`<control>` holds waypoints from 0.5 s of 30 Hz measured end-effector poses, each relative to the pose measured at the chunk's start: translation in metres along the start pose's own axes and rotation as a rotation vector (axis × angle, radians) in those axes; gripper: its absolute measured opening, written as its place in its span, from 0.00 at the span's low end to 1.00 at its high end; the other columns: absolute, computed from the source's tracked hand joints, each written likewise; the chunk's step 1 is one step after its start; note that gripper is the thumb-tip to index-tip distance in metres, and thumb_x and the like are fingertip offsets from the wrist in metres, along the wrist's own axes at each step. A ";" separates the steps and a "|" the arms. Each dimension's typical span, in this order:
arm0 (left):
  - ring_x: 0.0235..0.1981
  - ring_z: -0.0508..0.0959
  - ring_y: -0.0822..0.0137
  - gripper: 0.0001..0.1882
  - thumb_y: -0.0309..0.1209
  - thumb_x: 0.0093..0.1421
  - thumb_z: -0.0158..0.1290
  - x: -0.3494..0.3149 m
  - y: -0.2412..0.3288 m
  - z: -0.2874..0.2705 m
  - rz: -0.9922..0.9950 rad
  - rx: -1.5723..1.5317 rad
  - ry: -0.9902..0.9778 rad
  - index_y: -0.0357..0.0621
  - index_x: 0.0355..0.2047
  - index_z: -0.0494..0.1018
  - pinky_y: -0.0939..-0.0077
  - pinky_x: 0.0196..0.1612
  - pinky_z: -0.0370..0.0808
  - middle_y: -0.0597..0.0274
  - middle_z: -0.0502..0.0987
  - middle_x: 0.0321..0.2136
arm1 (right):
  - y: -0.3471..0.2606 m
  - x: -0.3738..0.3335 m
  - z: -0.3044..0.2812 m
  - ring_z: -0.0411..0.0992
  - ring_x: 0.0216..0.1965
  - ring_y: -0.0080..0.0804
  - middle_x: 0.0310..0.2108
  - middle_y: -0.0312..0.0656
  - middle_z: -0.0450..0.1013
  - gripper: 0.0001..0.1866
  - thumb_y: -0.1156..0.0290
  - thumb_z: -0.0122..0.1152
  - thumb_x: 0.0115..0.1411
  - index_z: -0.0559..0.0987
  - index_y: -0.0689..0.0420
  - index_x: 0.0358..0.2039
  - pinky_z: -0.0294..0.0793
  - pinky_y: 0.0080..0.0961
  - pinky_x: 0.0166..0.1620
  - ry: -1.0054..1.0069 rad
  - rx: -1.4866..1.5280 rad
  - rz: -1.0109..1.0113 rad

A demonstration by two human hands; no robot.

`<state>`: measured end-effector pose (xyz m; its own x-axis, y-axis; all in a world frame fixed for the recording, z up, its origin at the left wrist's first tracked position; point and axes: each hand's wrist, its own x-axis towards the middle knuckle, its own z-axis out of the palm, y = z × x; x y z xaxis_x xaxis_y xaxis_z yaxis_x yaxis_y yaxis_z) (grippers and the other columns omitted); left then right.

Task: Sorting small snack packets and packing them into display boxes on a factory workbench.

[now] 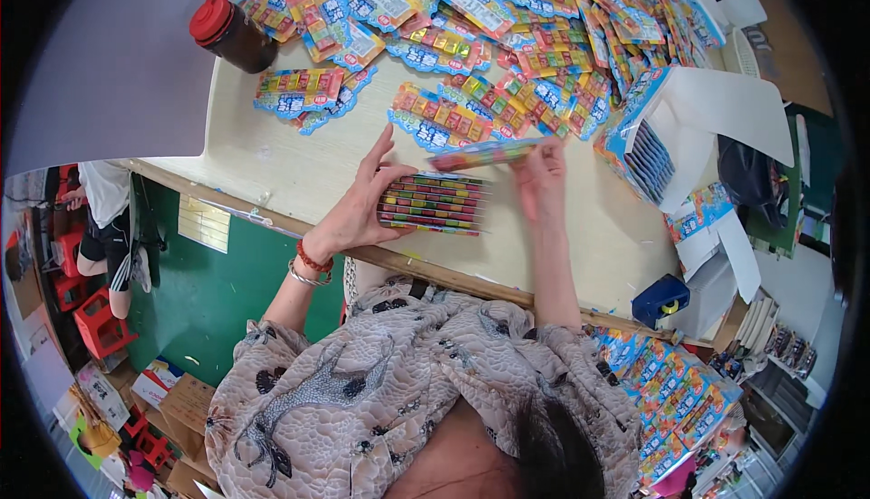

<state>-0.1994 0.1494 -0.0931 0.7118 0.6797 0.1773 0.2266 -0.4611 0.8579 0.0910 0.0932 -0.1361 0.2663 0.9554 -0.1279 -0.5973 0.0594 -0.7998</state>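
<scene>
My left hand (352,207) grips the left end of a neat stack of candy blister packs (435,202), which stand on edge near the table's front, their colourful sides showing in rows. In my right hand (544,184) is a single candy blister pack (480,155), pinched at its right end and held just above the far side of the stack; it is slightly blurred. Close beyond it lies a loose blister pack (439,116) with a blue wavy edge and red and yellow pieces.
A large heap of similar packs (544,46) covers the table's far side. At right stands an open display box (648,150) holding several packs, with a tape dispenser (662,301) nearer me. A dark bottle with a red lid (234,37) stands far left. Filled boxes (671,399) sit lower right.
</scene>
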 end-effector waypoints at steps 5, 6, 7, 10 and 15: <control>0.60 0.61 0.50 0.43 0.27 0.38 0.71 -0.005 -0.004 -0.001 -0.037 -0.027 -0.039 0.49 0.55 0.62 0.59 0.61 0.65 0.48 0.51 0.63 | -0.027 0.017 0.031 0.72 0.49 0.31 0.44 0.40 0.74 0.11 0.78 0.59 0.55 0.76 0.56 0.41 0.68 0.27 0.55 -0.477 -0.432 0.331; 0.60 0.62 0.51 0.43 0.27 0.38 0.72 -0.007 -0.003 -0.003 -0.060 0.023 -0.069 0.49 0.54 0.62 0.59 0.61 0.64 0.49 0.53 0.61 | -0.050 0.028 0.040 0.71 0.50 0.29 0.45 0.38 0.74 0.14 0.78 0.58 0.55 0.76 0.56 0.44 0.68 0.28 0.55 -0.654 -0.678 0.307; 0.60 0.62 0.51 0.43 0.27 0.38 0.72 -0.007 -0.003 -0.003 -0.061 0.029 -0.066 0.49 0.54 0.62 0.59 0.61 0.64 0.49 0.53 0.61 | -0.067 0.040 0.043 0.70 0.51 0.27 0.46 0.37 0.74 0.17 0.78 0.58 0.54 0.76 0.56 0.47 0.67 0.28 0.55 -0.827 -0.923 0.273; 0.59 0.63 0.53 0.46 0.27 0.38 0.72 -0.003 0.000 -0.005 -0.023 0.104 -0.041 0.48 0.57 0.60 0.64 0.61 0.65 0.50 0.57 0.57 | -0.079 0.100 0.063 0.66 0.56 0.37 0.58 0.42 0.66 0.29 0.76 0.60 0.54 0.69 0.51 0.58 0.63 0.41 0.61 -0.464 -1.225 -0.069; 0.60 0.63 0.54 0.55 0.27 0.39 0.71 0.003 0.000 -0.003 -0.093 -0.146 -0.036 0.44 0.64 0.50 0.66 0.61 0.64 0.49 0.55 0.58 | -0.054 0.200 0.050 0.55 0.65 0.43 0.61 0.43 0.63 0.35 0.84 0.55 0.52 0.65 0.47 0.62 0.54 0.48 0.65 -0.395 -2.114 -0.845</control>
<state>-0.1990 0.1534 -0.0910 0.7162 0.6934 0.0790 0.1953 -0.3079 0.9312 0.1390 0.2956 -0.0890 -0.3207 0.8928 0.3163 0.9471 0.3056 0.0977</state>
